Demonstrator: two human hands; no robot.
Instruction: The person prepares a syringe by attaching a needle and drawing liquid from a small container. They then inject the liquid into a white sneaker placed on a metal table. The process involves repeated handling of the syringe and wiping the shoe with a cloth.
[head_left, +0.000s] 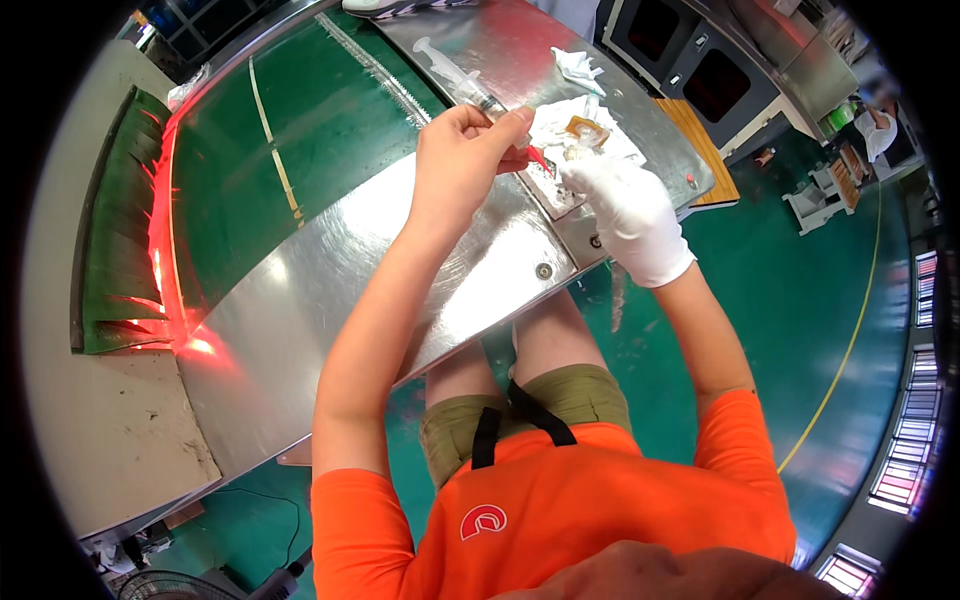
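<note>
My left hand (462, 160) is bare and closed around a clear plastic syringe (455, 75), whose plunger end points away to the far left. A red tip (537, 158) shows just past my left fingers, towards the right hand. My right hand (632, 215) wears a white glove, and its fingers are pinched together close to that tip. Whatever sits in the pinch is too small to make out. Crumpled white tissue (625, 147) lies just beyond the gloved fingers, with a small amber-coloured piece (585, 129) on it.
Both hands are over a metal worktop (450, 290) beside a green conveyor belt (325, 130). Red light glows under a dark strip curtain (115, 240) at left. Another crumpled tissue (577, 70) lies farther back. Grey machines (690, 70) stand beyond; a fan (175, 585) is at lower left.
</note>
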